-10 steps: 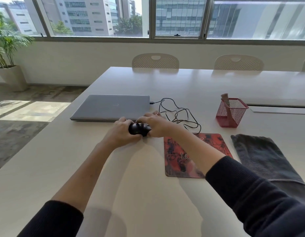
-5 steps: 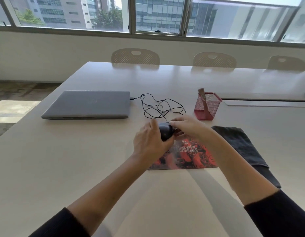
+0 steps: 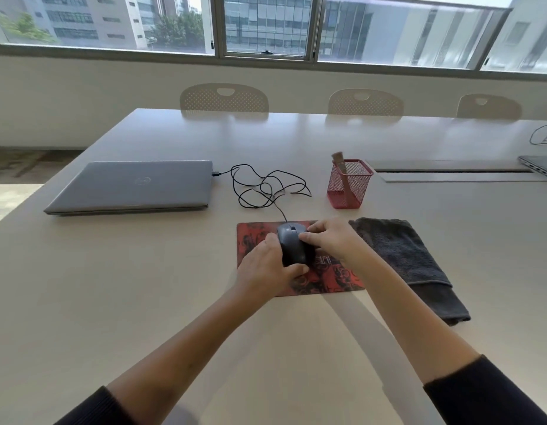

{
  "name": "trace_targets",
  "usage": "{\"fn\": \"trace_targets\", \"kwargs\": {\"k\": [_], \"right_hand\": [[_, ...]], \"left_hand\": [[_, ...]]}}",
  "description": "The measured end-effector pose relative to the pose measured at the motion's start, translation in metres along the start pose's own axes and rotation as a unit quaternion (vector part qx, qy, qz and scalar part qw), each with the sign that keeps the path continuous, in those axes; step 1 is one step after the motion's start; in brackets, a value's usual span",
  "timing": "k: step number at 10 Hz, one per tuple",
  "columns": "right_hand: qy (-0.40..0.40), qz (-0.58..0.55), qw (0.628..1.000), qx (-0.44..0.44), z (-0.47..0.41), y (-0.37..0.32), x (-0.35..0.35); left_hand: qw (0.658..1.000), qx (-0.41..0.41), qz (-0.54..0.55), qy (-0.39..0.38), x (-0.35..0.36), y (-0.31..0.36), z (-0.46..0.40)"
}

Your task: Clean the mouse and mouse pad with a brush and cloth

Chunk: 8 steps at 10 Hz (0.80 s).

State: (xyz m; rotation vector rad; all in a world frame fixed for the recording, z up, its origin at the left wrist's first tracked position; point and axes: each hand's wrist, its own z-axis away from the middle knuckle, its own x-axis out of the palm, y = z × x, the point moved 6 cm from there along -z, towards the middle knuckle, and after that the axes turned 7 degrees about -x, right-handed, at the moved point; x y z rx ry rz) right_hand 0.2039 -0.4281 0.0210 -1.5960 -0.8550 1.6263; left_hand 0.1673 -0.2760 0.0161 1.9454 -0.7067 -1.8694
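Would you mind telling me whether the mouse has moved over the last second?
Yes. The mouse went right, from beside the closed laptop onto the mouse pad.

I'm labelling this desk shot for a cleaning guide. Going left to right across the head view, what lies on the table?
Closed laptop → tangled mouse cable → red mesh cup with the brush standing in it → dark grey cloth.

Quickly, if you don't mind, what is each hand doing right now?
Left hand: grips the black mouse from its left side.
Right hand: holds the same mouse from its right side.
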Motion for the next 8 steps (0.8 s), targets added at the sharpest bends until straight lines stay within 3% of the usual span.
{"fn": "trace_targets", "kwargs": {"k": [2,4,5,6,7,8], "right_hand": [[0.007,0.018,1.000,-0.017,0.005,0.003,-0.002],[0.017,0.005,0.999,-0.030,0.004,0.005,-0.004],[0.051,0.087,0.993,-0.056,0.003,-0.003,-0.007],[0.107,0.151,0.978,-0.093,0.004,-0.014,-0.011],[0.152,0.191,0.955,-0.168,0.011,-0.031,-0.008],[0.168,0.278,0.921,-0.215,0.017,-0.036,0.001]], "left_hand": [[0.996,-0.001,0.050,-0.078,0.000,-0.005,-0.014],[0.993,-0.015,0.051,-0.107,0.004,-0.007,-0.020],[0.991,-0.025,0.056,-0.117,0.000,-0.011,-0.022],[0.995,-0.029,0.073,-0.066,-0.012,-0.015,-0.027],[0.997,-0.022,-0.005,0.073,-0.037,-0.040,-0.028],[0.985,-0.030,-0.098,0.136,-0.048,-0.064,-0.020]]}}
